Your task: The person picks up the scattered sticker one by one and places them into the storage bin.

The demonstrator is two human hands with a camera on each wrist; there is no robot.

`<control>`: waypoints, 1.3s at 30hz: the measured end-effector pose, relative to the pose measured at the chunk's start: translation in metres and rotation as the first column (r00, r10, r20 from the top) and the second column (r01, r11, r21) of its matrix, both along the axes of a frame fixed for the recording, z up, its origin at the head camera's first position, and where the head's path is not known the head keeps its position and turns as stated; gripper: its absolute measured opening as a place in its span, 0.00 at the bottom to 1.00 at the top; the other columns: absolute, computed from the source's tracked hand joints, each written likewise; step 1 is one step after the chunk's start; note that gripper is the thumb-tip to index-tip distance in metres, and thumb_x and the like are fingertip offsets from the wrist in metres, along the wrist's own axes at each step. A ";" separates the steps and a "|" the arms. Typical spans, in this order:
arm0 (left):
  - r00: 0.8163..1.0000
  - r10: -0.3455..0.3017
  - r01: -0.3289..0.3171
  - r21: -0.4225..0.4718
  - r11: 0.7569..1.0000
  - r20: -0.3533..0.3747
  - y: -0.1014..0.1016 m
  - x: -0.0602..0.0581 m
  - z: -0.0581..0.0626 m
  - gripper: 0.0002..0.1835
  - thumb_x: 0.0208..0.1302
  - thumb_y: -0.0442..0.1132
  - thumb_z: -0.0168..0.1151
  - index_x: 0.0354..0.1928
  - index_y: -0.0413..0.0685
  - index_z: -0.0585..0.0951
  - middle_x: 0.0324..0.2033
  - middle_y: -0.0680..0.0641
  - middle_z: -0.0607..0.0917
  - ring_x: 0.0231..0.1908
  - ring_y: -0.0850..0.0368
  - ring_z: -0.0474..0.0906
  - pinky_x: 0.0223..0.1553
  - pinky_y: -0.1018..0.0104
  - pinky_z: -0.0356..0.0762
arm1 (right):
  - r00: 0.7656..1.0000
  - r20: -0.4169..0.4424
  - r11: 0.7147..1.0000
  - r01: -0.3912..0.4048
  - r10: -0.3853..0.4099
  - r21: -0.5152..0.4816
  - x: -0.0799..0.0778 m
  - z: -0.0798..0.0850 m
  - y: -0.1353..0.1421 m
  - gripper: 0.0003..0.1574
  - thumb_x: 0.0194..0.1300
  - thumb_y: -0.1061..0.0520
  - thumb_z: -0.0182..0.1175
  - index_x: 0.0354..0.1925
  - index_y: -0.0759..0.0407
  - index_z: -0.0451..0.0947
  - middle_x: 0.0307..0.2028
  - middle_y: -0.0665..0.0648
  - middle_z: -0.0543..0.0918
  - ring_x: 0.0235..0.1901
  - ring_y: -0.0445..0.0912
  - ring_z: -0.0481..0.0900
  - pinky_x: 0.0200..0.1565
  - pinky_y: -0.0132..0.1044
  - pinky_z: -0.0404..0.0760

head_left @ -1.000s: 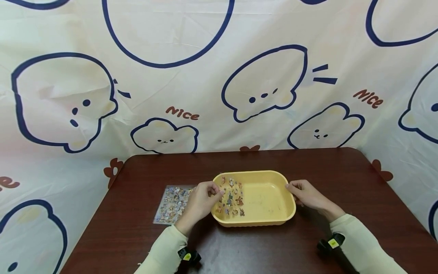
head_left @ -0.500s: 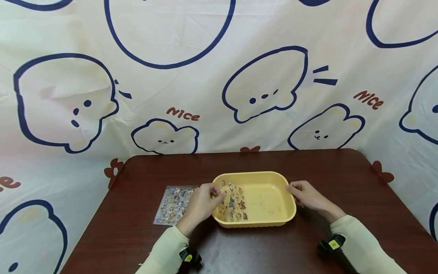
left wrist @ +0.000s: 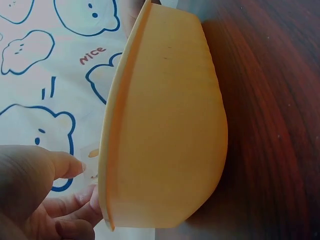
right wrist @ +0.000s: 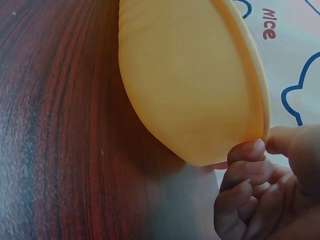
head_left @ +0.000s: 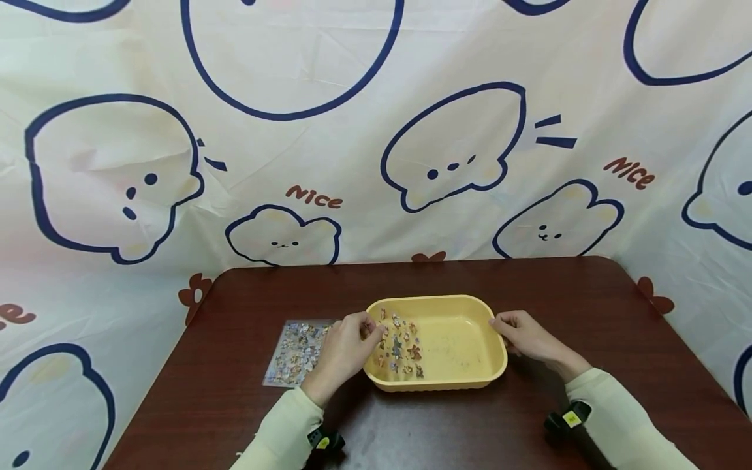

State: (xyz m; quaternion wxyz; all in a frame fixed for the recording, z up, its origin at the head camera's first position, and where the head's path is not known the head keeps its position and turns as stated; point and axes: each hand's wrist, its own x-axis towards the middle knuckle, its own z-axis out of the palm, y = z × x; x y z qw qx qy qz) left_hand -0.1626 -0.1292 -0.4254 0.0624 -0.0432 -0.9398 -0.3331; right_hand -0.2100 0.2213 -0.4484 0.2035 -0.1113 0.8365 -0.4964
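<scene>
A yellow plastic tray [head_left: 452, 339] stands on the table, its wall [left wrist: 165, 125] filling much of the left wrist view. Over its left part lies a transparent sticker sheet [head_left: 397, 347] printed with small cartoon figures. My left hand [head_left: 348, 346] pinches the left edge of this sheet between thumb and fingers at the tray's left rim. At the opposite end, my right hand [head_left: 525, 336] grips the tray's rim, thumb on top and curled fingers [right wrist: 245, 172] beneath it.
Left of the tray, partly behind my left hand, a clear flat packet [head_left: 296, 352] of many small colourful prints lies on the dark wooden table [head_left: 235, 418]. A cartoon-printed cloth [head_left: 352, 150] hangs around the table's back and sides.
My left hand and the sticker sheet have shifted slightly right over the tray since a second ago. My right hand keeps its grip on the rim.
</scene>
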 end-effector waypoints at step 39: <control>0.998 0.058 -0.058 -0.022 0.998 -0.025 -0.012 0.006 0.008 0.10 0.69 0.48 0.65 0.30 0.53 0.81 0.17 0.56 0.77 0.18 0.62 0.69 0.20 0.67 0.66 | 1.000 -0.024 0.999 -0.011 0.010 -0.044 0.002 -0.003 0.001 0.25 0.81 0.50 0.47 0.31 0.68 0.71 0.17 0.50 0.68 0.14 0.38 0.63 0.19 0.31 0.65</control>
